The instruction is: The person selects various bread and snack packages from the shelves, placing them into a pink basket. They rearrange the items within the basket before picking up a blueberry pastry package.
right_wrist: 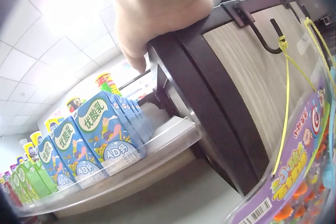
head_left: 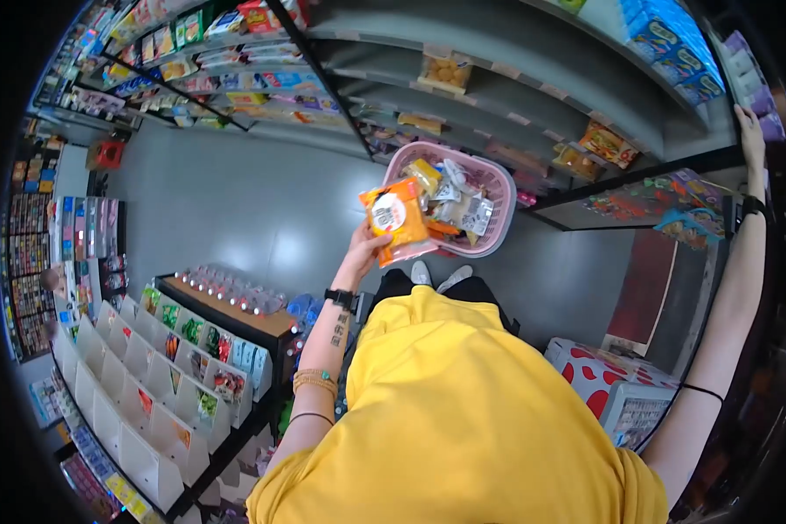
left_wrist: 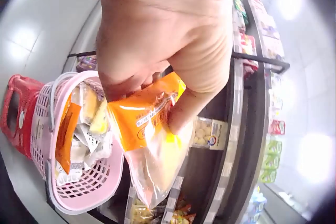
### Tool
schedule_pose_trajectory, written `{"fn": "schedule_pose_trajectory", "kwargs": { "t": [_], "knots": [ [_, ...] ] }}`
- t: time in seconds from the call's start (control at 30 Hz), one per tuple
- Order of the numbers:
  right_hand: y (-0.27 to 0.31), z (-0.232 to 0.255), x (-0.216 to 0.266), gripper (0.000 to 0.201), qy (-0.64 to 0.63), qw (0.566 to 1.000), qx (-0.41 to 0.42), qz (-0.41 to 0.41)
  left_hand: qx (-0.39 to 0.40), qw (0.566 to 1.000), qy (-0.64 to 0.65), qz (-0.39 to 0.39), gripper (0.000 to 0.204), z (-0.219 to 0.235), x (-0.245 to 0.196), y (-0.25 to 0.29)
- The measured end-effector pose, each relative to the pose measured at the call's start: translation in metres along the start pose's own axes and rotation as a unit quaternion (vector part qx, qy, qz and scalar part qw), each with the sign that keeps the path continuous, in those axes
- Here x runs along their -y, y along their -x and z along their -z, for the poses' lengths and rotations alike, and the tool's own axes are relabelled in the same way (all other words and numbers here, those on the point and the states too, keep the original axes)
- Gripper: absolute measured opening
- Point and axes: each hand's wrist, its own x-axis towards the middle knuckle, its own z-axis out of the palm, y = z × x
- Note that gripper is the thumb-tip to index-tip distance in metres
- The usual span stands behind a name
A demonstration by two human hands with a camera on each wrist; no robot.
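Note:
My left hand (head_left: pixel 364 251) pinches an orange and clear snack packet (head_left: pixel 397 218) with a round white label, thumb across its face. The left wrist view shows the packet (left_wrist: pixel 149 124) hanging tilted below the fingers. Just past it in the head view is a pink shopping basket (head_left: pixel 503 196), holding several wrapped packets, one of them orange (left_wrist: pixel 66 137). My right hand (head_left: pixel 751 140) grips the top corner of the dark shelf frame (right_wrist: pixel 210 77). One digit hooks down its inner side; the other fingers are largely hidden behind the wrist.
Blue drink cartons (right_wrist: pixel 107 129) line the shelf beside the right hand. Bagged toys (head_left: pixel 690 223) hang from hooks on the shelf end. A bag of round snacks (head_left: pixel 445 72) stands on the shelves ahead. White divided bins (head_left: pixel 140 384) and bottles (head_left: pixel 236 288) are at left, a spotted box (head_left: pixel 585 371) at right.

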Motion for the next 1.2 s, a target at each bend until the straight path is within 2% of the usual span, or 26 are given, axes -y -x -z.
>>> {"fn": "schedule_pose_trajectory", "kwargs": {
  "t": [0.03,0.07,0.13,0.17,0.2,0.37,0.47,0.53,0.6,0.7,0.8,0.87,0.9,1.0,1.03,1.2],
  "knots": [
    [0.009,0.001,0.012,0.056,0.021,0.999,-0.007,0.031,0.003,0.999,0.025,0.020,0.073,0.012,0.004,0.004],
    [0.013,0.001,0.024,0.055,0.003,1.000,-0.022,-0.013,0.006,0.998,0.048,0.041,0.069,0.022,0.008,0.006],
    [0.017,0.002,0.031,0.052,0.045,0.999,-0.015,0.000,-0.012,0.994,0.094,0.056,0.066,0.042,0.019,0.014],
    [0.021,0.002,0.041,0.051,0.036,0.999,-0.026,-0.022,-0.024,0.991,0.115,0.063,0.065,0.051,0.023,0.020],
    [0.025,0.001,0.048,0.051,0.027,0.998,-0.036,-0.043,-0.042,0.990,0.121,0.063,0.063,0.057,0.027,0.026],
    [0.024,0.000,0.045,0.056,0.035,0.998,-0.040,-0.041,-0.147,0.973,0.158,0.085,0.049,0.101,0.053,0.045],
    [0.031,0.001,0.061,0.056,0.039,0.995,-0.056,-0.073,-0.144,0.966,0.183,0.116,0.042,0.129,0.062,0.054],
    [0.034,0.004,0.069,0.056,0.050,0.995,-0.058,-0.064,-0.173,0.964,0.174,0.099,0.040,0.125,0.059,0.064],
    [0.027,0.000,0.058,0.056,0.049,0.995,-0.061,-0.066,-0.205,0.959,0.170,0.102,0.039,0.147,0.068,0.071],
    [0.027,-0.002,0.050,0.056,0.049,0.995,-0.072,-0.050,-0.242,0.948,0.158,0.131,0.040,0.210,0.103,0.079],
    [0.024,-0.003,0.044,0.056,0.042,0.997,-0.060,-0.037,-0.280,0.939,0.127,0.155,0.040,0.221,0.109,0.098],
    [0.029,0.000,0.059,0.058,0.045,0.996,-0.056,-0.049,-0.309,0.928,0.099,0.185,0.039,0.229,0.113,0.106],
    [0.031,0.001,0.060,0.060,0.047,0.996,-0.054,-0.055,-0.281,0.933,0.123,0.188,0.038,0.230,0.119,0.107],
    [0.027,-0.001,0.050,0.060,0.037,0.997,-0.057,-0.024,-0.294,0.928,0.117,0.195,0.039,0.233,0.123,0.110],
    [0.027,-0.001,0.050,0.059,0.039,0.997,-0.058,-0.031,-0.311,0.929,0.073,0.188,0.043,0.231,0.122,0.111],
    [0.025,-0.003,0.046,0.059,0.065,0.995,-0.063,-0.042,-0.286,0.944,0.087,0.139,0.046,0.230,0.131,0.095]
  ]
}}
